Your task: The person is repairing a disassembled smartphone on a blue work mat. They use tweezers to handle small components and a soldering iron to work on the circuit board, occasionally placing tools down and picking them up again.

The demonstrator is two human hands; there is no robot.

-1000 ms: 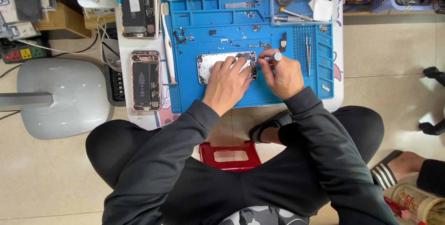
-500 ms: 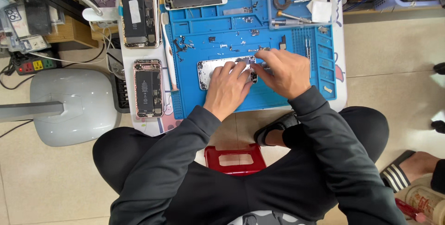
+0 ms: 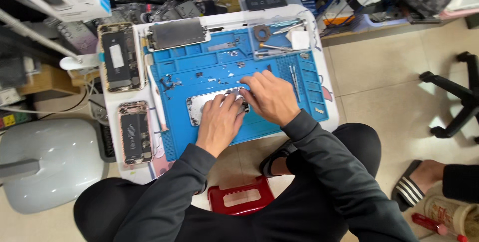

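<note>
A blue repair mat (image 3: 209,62) covers a small white table (image 3: 329,117). On the mat lies a silver opened phone body (image 3: 199,107). My left hand (image 3: 219,122) rests on its right half, fingers pressing it down. My right hand (image 3: 272,96) lies flat just right of the phone, fingers stretched toward small loose parts (image 3: 219,80) on the mat; no tool shows in it. Both sleeves are dark grey.
Two opened phones (image 3: 119,57) (image 3: 134,132) lie on the table's left strip, a screen panel (image 3: 177,33) at the back. Tools and a tape roll (image 3: 261,33) fill the mat's tray. A red stool (image 3: 239,197), a grey lamp base (image 3: 45,162), a chair base (image 3: 456,97) and another person's sandalled foot (image 3: 416,184) surround me.
My right hand no longer holds the white-handled tool upright and now reaches flat toward the mat's middle. The view has shifted and tilted; the left hand stays on the phone.
</note>
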